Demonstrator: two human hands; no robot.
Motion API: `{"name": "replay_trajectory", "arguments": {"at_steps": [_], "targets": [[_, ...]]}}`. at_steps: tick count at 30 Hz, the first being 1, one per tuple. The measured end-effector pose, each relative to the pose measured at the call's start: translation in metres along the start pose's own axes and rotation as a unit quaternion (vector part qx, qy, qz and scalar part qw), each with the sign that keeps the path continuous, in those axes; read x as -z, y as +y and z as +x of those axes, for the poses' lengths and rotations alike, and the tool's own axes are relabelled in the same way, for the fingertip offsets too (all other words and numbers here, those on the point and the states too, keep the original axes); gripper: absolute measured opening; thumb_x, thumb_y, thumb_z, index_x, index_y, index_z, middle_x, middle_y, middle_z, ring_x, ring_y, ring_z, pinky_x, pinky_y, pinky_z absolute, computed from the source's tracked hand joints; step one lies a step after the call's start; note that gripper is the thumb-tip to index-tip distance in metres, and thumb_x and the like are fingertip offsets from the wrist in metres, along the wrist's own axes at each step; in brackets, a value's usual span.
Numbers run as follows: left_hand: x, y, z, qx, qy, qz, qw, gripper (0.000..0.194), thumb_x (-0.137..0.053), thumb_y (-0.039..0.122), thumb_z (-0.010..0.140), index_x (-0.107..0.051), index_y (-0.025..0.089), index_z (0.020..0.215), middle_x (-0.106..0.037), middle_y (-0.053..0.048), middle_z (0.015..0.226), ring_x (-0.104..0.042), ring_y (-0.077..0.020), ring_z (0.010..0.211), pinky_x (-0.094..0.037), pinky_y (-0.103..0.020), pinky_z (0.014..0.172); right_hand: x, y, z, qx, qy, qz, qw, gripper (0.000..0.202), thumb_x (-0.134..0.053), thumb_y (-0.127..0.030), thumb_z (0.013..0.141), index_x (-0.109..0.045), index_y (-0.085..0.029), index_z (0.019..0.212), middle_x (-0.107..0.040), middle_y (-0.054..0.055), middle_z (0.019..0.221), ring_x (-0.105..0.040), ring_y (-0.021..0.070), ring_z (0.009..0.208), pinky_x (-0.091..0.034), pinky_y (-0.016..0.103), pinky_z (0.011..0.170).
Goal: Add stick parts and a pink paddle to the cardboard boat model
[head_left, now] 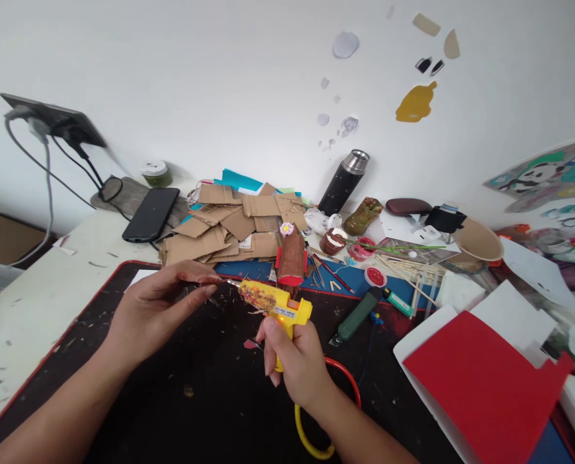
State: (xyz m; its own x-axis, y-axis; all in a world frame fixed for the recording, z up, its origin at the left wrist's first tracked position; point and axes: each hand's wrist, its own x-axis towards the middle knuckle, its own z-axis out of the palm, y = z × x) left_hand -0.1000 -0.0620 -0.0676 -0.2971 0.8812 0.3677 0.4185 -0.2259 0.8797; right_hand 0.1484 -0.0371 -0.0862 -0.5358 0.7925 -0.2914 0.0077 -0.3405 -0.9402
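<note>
A black phone (150, 214) is laid near the far left corner of the bench (82, 274), with a white-lidded green jar (156, 174) placed just behind it. Along the far edge, a black flask (344, 182) and, farther right, a dark red case (407, 206) are set. Cables (49, 174) are plugged in on the wall (171, 77), where a yellow cutout (415, 103) and panda picture (541, 177) are also displayed.

The scene is viewed from the person's head, forward and down. The left hand (159, 309) and right hand (294, 361) are seen close by, the surface (87, 264) from above, the wall (171, 71) farther off.
</note>
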Motion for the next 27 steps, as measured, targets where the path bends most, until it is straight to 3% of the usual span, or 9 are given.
{"name": "replay_trajectory", "arguments": {"at_steps": [27], "targets": [[-0.0025, 0.0052, 0.0036, 0.043, 0.020, -0.038, 0.998, 0.008, -0.091, 0.029, 0.083, -0.084, 0.028, 0.084, -0.087, -0.003, 0.087, -0.081, -0.0225, 0.082, -0.069, -0.033, 0.076, -0.0008, -0.0017, -0.0018, -0.009, 0.001, -0.005, 1.000, 0.084, -0.063, -0.104, 0.088, -0.066, -0.021, 0.079, -0.054, -0.004, 0.046, -0.042, 0.0090, 0.035, -0.033, 0.022, 0.039]]}}
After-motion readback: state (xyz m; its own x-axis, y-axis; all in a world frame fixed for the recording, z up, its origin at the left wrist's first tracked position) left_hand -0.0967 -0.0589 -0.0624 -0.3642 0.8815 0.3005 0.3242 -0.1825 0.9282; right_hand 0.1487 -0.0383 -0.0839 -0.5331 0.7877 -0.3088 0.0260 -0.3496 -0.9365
